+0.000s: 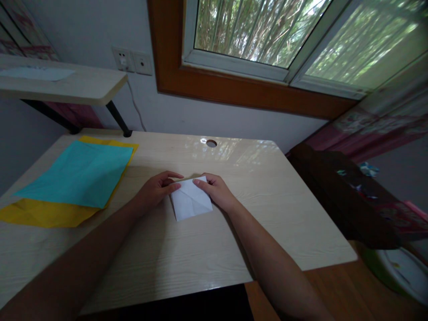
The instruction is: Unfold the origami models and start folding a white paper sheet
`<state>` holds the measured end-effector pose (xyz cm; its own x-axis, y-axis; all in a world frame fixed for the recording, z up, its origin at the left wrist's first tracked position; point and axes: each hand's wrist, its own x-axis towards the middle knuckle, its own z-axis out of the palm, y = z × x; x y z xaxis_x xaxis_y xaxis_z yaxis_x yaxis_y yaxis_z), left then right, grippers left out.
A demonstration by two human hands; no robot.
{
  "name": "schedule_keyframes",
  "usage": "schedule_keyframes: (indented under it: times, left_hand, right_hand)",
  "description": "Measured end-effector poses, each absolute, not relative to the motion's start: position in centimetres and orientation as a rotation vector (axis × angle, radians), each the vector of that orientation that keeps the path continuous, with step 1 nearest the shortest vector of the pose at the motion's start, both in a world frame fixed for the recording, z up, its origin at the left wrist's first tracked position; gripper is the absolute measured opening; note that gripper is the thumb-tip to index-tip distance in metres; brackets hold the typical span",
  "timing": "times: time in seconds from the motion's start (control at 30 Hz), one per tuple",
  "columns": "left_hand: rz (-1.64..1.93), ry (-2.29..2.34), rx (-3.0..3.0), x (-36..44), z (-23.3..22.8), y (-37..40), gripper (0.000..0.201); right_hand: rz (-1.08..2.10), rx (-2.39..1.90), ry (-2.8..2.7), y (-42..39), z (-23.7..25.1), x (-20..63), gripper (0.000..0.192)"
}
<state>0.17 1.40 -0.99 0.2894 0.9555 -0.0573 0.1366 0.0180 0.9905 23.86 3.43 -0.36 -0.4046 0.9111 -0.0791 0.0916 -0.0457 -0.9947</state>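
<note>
Your left hand (157, 189) and right hand (217, 191) press down on a folded white paper (191, 199) at mid-desk (234, 232), fingertips pinching its far corners, none clenched. To your left lies a teal sheet (78, 174) atop a yellow sheet (40, 213). Beyond, a window (267, 31).

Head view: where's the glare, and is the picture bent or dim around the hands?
Head view: window glare streaks the desk around the cable hole; the window frame bows, a wide-angle warp; the left hand and right hand on the white folded paper are dim but sharp, with soft shadows; the foreground forearms are darkest.
</note>
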Motion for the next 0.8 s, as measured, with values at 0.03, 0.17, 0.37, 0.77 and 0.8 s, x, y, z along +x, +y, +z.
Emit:
schedule_keyframes:
  times: [0.03,0.17,0.37,0.77,0.8]
  left_hand:
    - [0.906,1.111,1.400,0.22,-0.86,1.40,0.041]
    - [0.975,1.144,1.358,0.30,-0.78,1.48,0.041]
    - [1.057,1.117,1.281,0.28,-1.00,1.45,0.040]
    - [1.103,1.124,1.230,0.44,-0.51,1.22,0.042]
    - [1.108,1.136,1.229,0.44,-0.46,1.24,0.041]
  right_hand:
    - [1.526,-1.096,-1.538,3.43,-0.32,23.84,0.038]
    - [1.516,-1.083,-1.513,3.36,-0.12,23.74,0.040]
    - [1.514,-1.084,-1.489,3.60,-0.50,23.77,0.042]
    - [1.495,-1.066,-1.409,3.84,-0.71,23.78,0.044]
    - [1.488,-1.072,-1.397,3.91,-0.84,23.83,0.044]
